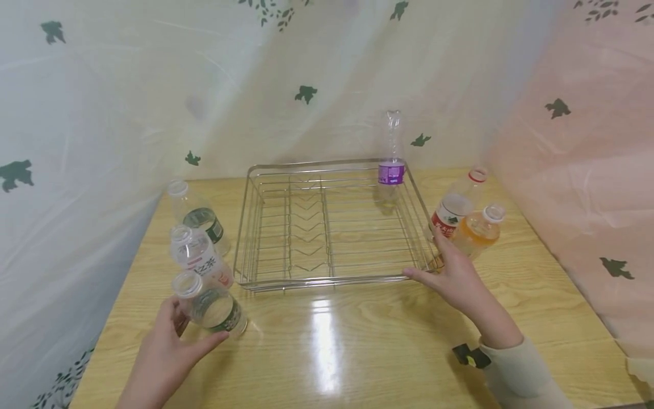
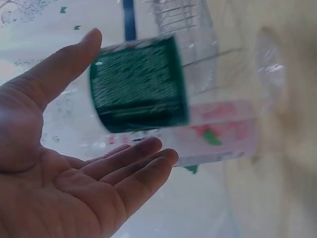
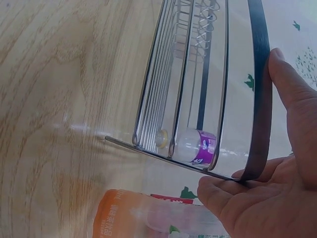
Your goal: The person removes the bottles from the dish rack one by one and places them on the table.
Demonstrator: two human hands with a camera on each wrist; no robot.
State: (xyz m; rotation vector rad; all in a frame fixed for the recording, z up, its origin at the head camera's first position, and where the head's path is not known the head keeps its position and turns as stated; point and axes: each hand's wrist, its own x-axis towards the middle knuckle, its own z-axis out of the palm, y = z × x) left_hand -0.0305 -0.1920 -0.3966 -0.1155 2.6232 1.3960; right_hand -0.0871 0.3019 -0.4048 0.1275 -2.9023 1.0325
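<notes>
The wire dish rack (image 1: 329, 238) stands on the table, and my right hand (image 1: 455, 278) grips its near right corner, thumb on the front rim. In the right wrist view, fingers (image 3: 218, 193) wrap the rim's corner. My left hand (image 1: 168, 346) is around a clear bottle with a green label (image 1: 214, 307), the nearest of three bottles at the left. The left wrist view has its green label (image 2: 138, 84) between a raised thumb and extended fingers, which look apart from it. A purple-labelled bottle (image 1: 391, 173) stands upside down in the rack's far right corner.
Left of the rack stand a pink-labelled bottle (image 1: 204, 261) and another green-labelled bottle (image 1: 201, 218). At its right are a red-labelled bottle (image 1: 455, 207) and an orange-labelled bottle (image 1: 477, 230), close to my right hand. A patterned cloth (image 1: 245, 102) hangs behind the wooden table (image 1: 368, 352).
</notes>
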